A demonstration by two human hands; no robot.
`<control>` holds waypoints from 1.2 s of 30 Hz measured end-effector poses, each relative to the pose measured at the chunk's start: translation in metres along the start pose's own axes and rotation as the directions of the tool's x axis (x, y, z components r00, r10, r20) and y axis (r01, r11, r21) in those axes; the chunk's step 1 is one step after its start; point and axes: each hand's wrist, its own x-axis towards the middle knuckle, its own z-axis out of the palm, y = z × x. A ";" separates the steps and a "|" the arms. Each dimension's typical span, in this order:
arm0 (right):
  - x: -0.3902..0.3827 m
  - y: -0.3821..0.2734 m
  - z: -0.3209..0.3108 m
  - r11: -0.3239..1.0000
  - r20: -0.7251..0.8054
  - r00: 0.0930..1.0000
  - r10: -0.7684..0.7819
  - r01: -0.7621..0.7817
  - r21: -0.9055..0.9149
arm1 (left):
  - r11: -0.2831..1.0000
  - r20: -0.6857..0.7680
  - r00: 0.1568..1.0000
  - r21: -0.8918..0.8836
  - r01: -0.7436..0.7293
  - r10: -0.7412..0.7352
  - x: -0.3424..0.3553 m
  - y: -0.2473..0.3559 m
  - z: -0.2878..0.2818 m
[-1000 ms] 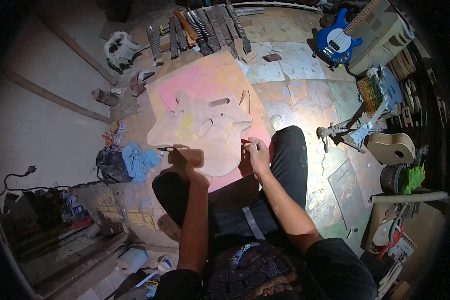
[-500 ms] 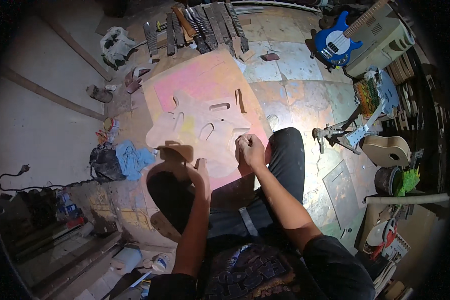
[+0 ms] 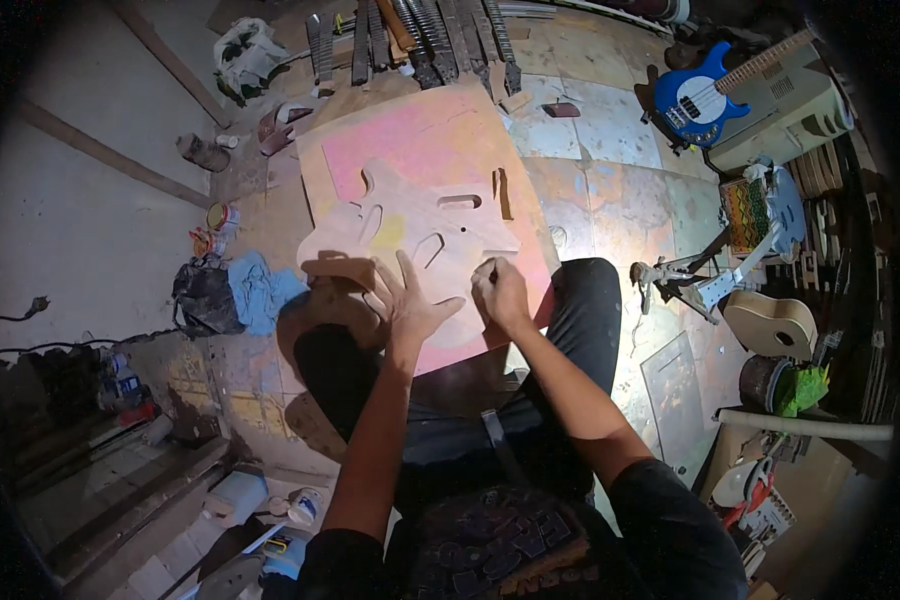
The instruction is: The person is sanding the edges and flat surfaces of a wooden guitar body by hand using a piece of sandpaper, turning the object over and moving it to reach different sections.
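An unpainted pale wooden guitar body [image 3: 395, 225] with routed cavities lies flat on a pink-stained board [image 3: 410, 130] in front of my knees. My left hand [image 3: 410, 308] is open on the body's near part, its fingers spread and pointing away from me. At the body's right side, by the recess in its edge, my right hand [image 3: 503, 295] is closed with the fingers curled in. Whatever it pinches is hidden by the fingers. A narrow dark brown slot or strip [image 3: 502, 195] shows on the board beyond the body.
Files and rasps [image 3: 435, 45] lie in a row past the board. A blue bass guitar [image 3: 692, 103] leans at the far right, with an acoustic guitar body [image 3: 770, 325] nearer. Light blue cloth [image 3: 260, 290] and a black bag [image 3: 207, 297] sit at the left.
My left hand has come up from the near edge and spread over the guitar body. My right hand stays closed at the body's right side. The whole view has shifted slightly.
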 end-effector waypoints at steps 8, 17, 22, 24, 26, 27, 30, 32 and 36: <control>0.001 -0.005 -0.006 0.997 0.046 0.998 -0.045 0.042 0.059 | 0.998 0.012 0.999 0.041 0.037 -0.038 0.001 0.000 0.000; 0.015 0.000 -0.001 0.999 -0.036 0.998 0.046 -0.046 0.000 | 0.997 0.051 0.997 0.044 0.063 -0.065 0.003 0.001 0.000; 0.001 -0.007 -0.012 0.985 0.238 0.958 0.162 -0.171 0.016 | 0.993 0.057 0.996 0.093 0.068 -0.074 0.004 -0.001 -0.002; 0.007 -0.007 -0.009 0.991 0.094 0.989 0.116 -0.121 0.049 | 0.998 0.079 0.995 0.022 0.059 -0.061 0.007 0.001 0.000; -0.004 0.005 -0.004 0.966 0.205 0.965 0.167 -0.202 0.163 | 0.998 0.098 0.993 0.003 0.062 -0.062 0.005 0.002 -0.002; -0.009 0.015 -0.010 0.987 0.242 0.966 0.086 -0.115 0.112 | 0.998 0.109 0.992 0.015 0.063 -0.064 0.005 0.003 -0.002; -0.013 -0.002 -0.037 0.992 0.322 0.939 0.121 -0.122 -0.015 | 0.996 0.091 0.993 0.050 0.075 -0.079 0.006 -0.002 -0.002; -0.018 -0.014 -0.046 0.999 0.102 0.994 0.042 -0.045 0.026 | 0.995 0.082 0.993 0.065 0.076 -0.082 0.005 0.000 -0.002; -0.021 -0.017 -0.030 0.978 -0.055 0.986 -0.158 0.148 -0.148 | 0.997 0.084 0.994 0.021 0.073 -0.074 0.004 0.002 0.000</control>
